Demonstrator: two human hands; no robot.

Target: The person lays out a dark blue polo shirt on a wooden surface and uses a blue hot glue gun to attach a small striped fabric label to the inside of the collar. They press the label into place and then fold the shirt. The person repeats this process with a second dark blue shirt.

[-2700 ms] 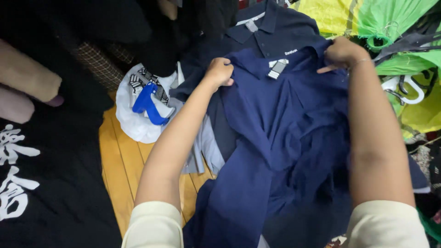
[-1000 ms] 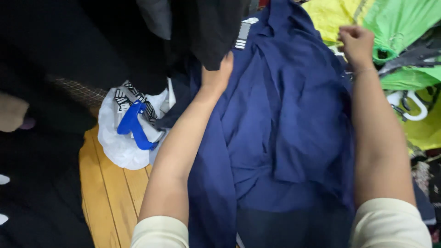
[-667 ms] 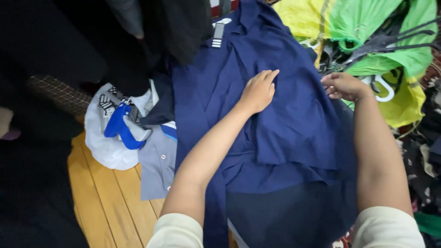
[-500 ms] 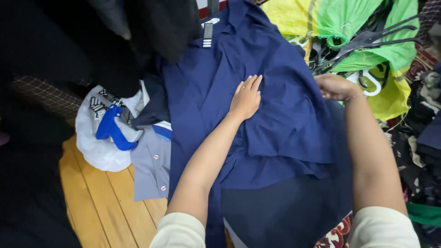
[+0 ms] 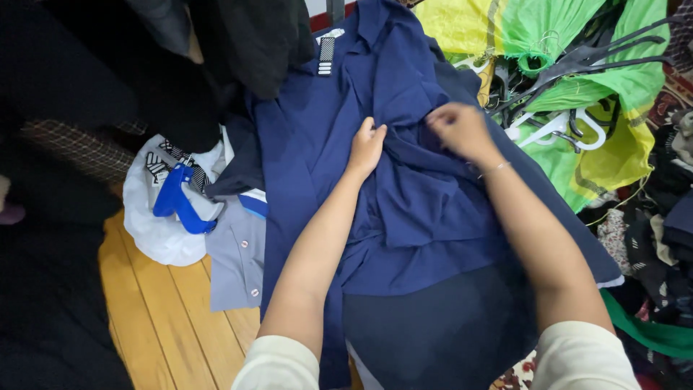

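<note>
One navy shirt is spread over the clothes pile, two hands on it: the left hand presses down with fingers nearly together, while the right hand pinches a fold beside it.

This is looking like a room in a home where clothes are being sorted: garments are lying heaped over a wooden plank floor, a green and yellow bag is holding a tangle of clothes hangers, and a patterned rug is showing at the edge
</note>
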